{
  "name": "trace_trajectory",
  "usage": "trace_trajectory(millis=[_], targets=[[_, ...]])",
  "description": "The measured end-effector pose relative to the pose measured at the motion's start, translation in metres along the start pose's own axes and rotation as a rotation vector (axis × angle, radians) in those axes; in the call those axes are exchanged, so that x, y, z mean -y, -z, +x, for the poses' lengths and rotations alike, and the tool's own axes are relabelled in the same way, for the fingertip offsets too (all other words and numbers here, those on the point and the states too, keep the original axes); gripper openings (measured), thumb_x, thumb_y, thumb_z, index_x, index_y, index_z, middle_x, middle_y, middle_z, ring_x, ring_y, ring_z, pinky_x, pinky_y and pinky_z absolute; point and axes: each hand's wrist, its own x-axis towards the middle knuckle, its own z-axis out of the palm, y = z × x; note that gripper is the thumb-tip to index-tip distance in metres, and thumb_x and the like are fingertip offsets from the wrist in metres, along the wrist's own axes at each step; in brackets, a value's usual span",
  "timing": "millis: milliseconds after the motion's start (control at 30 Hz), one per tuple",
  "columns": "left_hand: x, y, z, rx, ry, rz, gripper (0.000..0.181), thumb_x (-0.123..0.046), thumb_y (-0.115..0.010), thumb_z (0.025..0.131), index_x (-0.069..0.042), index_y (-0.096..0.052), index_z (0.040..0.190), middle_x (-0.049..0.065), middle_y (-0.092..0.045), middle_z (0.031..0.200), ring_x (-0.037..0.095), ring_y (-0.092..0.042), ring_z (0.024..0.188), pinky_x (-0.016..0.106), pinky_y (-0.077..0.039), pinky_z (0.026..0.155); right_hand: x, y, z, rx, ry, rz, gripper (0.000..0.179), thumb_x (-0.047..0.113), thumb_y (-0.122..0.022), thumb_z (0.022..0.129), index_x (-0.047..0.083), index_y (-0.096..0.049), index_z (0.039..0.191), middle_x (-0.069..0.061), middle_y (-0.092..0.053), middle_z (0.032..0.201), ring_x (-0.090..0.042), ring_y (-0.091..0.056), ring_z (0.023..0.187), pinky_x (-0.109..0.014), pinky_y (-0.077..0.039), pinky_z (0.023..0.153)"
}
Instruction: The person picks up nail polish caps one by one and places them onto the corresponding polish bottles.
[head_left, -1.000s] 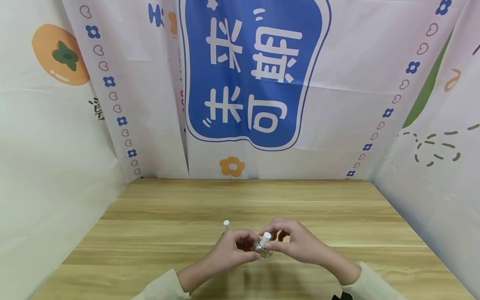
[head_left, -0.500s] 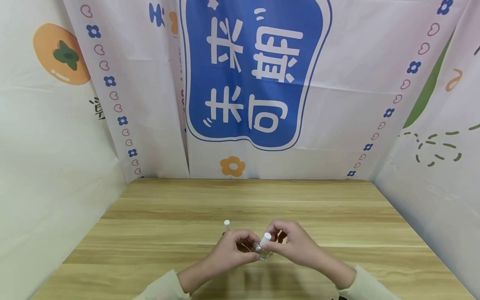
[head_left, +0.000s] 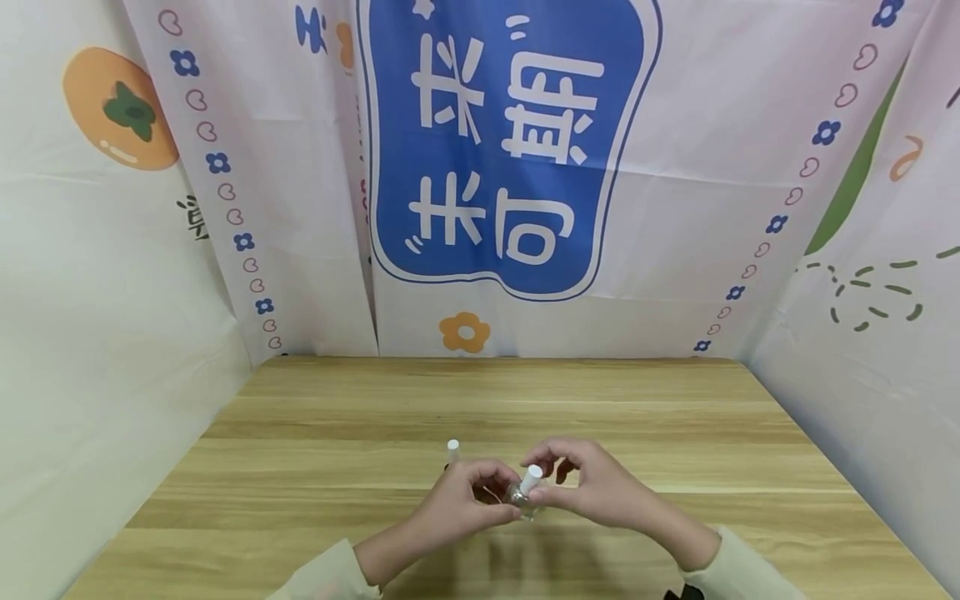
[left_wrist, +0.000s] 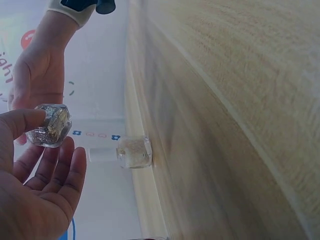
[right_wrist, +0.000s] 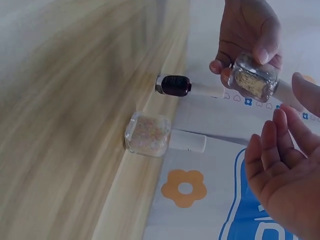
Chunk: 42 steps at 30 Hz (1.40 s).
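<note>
My left hand (head_left: 457, 504) grips a small clear glass nail polish bottle (right_wrist: 252, 82) with gold flakes inside, just over the table. In the left wrist view the thumb presses on the faceted glass (left_wrist: 54, 127). The bottle's white cap (head_left: 532, 476) tilts up toward my right hand (head_left: 600, 487). That hand's thumb and index finger are around the cap, while its other fingers are loosely bent in the right wrist view.
Two more nail polish bottles stand upright on the wooden table (head_left: 337, 467): one dark bottle (right_wrist: 176, 85) and one with pale pinkish glitter (right_wrist: 149, 134), both white-capped. In the head view a white cap (head_left: 453, 447) shows behind the left hand. Printed cloth walls (head_left: 675, 208) enclose the table.
The right hand's fingers closed in on the cap and turned inward half a second ago, then loosened and turned back. The left hand and the bottle have stayed in place.
</note>
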Motion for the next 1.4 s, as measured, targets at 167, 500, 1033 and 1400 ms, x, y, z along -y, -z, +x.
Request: trace_trajectory(millis=[167,500,1033,1400], targets=[[0.000,0.001,0.000,0.005,-0.001,0.003,0.019,-0.004,-0.078,0.078,-0.005,-0.070,0.096,0.000,-0.068,0.086,0.011,-0.063,0.076,0.030,-0.057,0.068,-0.001,0.004,0.002,0.057,0.080,0.012,0.025,0.020,-0.069,0.092,0.013,-0.067,0.116,0.006,-0.065,0.097,-0.012,-0.058,0.087,-0.030,-0.053,0.073],[-0.001,0.000,0.000,0.007,0.001,0.000,0.020,-0.004,-0.077,0.079,-0.005,-0.070,0.098,0.004,-0.069,0.088,0.010,-0.063,0.076,0.028,-0.056,0.068,-0.001,0.001,0.002,0.026,0.045,0.025,0.012,0.022,-0.070,0.090,0.017,-0.070,0.101,0.004,-0.065,0.091,-0.010,-0.058,0.081,-0.028,-0.052,0.069],[0.001,-0.001,0.000,0.010,-0.007,0.012,0.020,-0.003,-0.077,0.079,-0.007,-0.070,0.097,-0.001,-0.068,0.086,0.010,-0.063,0.075,0.027,-0.056,0.065,0.001,-0.009,0.001,-0.084,-0.025,0.010,0.017,0.025,-0.075,0.086,0.018,-0.060,0.082,0.007,-0.060,0.078,-0.010,-0.056,0.073,-0.027,-0.052,0.064],[0.000,0.001,0.000,-0.003,-0.003,0.002,0.019,-0.003,-0.077,0.078,-0.006,-0.070,0.096,0.005,-0.069,0.086,0.010,-0.062,0.075,0.027,-0.056,0.066,0.004,0.002,0.002,0.015,0.022,0.021,0.022,0.022,-0.072,0.090,0.009,-0.069,0.107,0.005,-0.065,0.094,-0.012,-0.058,0.084,-0.029,-0.054,0.073]])
